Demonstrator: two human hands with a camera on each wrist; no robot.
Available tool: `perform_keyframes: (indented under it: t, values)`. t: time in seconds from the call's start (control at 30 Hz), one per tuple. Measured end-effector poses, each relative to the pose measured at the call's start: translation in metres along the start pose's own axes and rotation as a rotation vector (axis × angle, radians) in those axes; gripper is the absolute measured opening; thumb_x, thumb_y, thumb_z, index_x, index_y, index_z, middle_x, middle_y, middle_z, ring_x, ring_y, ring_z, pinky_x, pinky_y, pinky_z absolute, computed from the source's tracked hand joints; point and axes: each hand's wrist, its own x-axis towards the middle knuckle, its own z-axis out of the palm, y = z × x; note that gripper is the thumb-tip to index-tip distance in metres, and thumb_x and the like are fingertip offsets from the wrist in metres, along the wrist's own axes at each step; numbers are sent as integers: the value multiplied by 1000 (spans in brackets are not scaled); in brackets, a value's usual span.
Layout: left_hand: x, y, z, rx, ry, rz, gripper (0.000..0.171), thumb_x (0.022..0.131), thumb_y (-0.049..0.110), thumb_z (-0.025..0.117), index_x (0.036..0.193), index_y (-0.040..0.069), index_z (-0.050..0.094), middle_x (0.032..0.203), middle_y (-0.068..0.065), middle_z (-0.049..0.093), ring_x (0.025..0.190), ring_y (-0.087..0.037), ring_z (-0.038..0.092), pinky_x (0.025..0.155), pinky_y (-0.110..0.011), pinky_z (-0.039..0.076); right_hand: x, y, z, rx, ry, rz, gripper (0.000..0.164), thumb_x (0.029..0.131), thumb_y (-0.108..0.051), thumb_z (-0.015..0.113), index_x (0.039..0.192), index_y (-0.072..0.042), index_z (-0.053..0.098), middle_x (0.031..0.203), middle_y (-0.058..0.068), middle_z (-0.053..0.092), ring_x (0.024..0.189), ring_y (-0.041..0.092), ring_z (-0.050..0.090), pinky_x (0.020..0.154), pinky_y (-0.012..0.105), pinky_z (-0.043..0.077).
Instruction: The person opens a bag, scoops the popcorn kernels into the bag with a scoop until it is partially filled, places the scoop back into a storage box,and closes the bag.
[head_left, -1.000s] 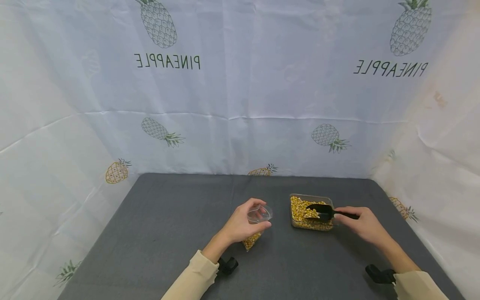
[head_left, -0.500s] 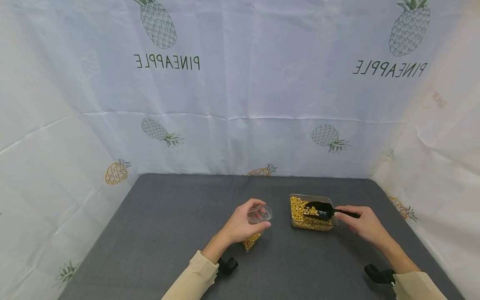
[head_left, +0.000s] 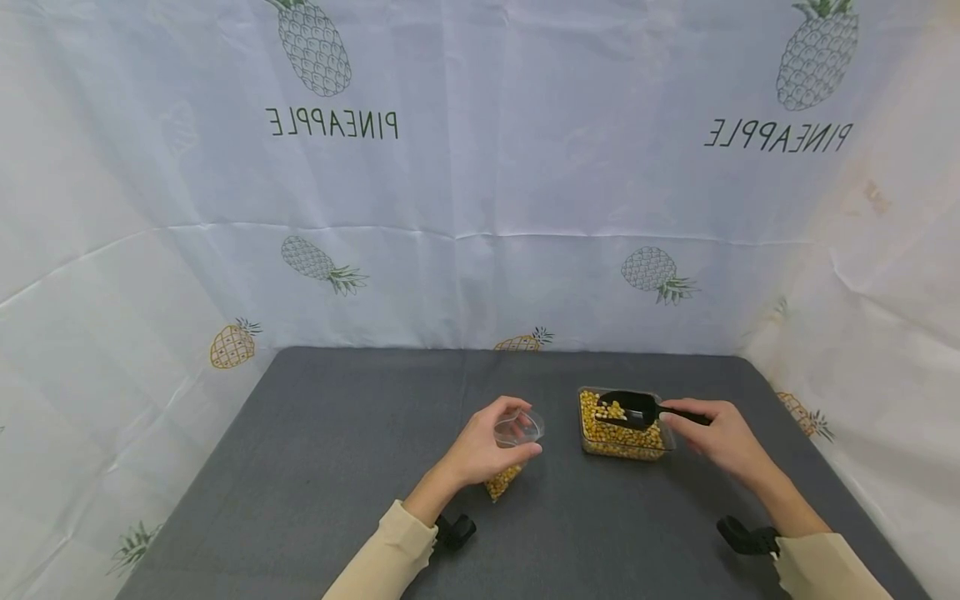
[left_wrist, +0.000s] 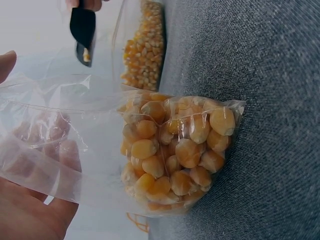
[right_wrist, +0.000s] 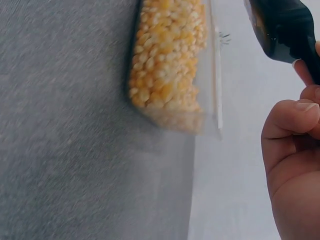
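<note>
My left hand (head_left: 480,450) holds a clear plastic bag (left_wrist: 172,150) by its upper part, fingers and thumb spread around the gaping mouth. Yellow corn kernels fill the bag's lower part, which stands on the dark cloth in the left wrist view. With my right hand (head_left: 723,442) I grip the handle of a black scoop (head_left: 643,402), some kernels lying in its bowl. The scoop is raised over a clear rectangular container (head_left: 626,452) of corn kernels; the right wrist view shows it above the rim.
A dark grey cloth-covered table (head_left: 360,433) lies under everything. Behind it and at both sides hangs a white curtain (head_left: 480,183) with pineapple prints. The container stands to the right of the bag, with table surface between them.
My right hand has lifted the scoop out of the corn, moving it slightly up and left with kernels in it. The left hand and bag stay in place.
</note>
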Motion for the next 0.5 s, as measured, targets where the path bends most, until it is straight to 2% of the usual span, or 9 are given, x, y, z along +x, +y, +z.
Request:
perform_keyframes:
  t: [0.3,0.5]
  values:
    - [1,-1,0,-12,1,6,50,94,23,76,137,9,54,120,-17,63,100,-17,65,87,-29,56,5,-12,6,-5,3,-53,38,101,-20,67,131,3,65,52,2,43,44,20,41,45,35,40]
    - [1,-1,-1,-12,-15,5,56,94,22,76,140,1,51,121,-17,64,100,-17,65,88,-29,56,8,-22,11,-6,0,-92,35,100,-19,67,129,1,67,55,12,50,49,27,48,48,36,43]
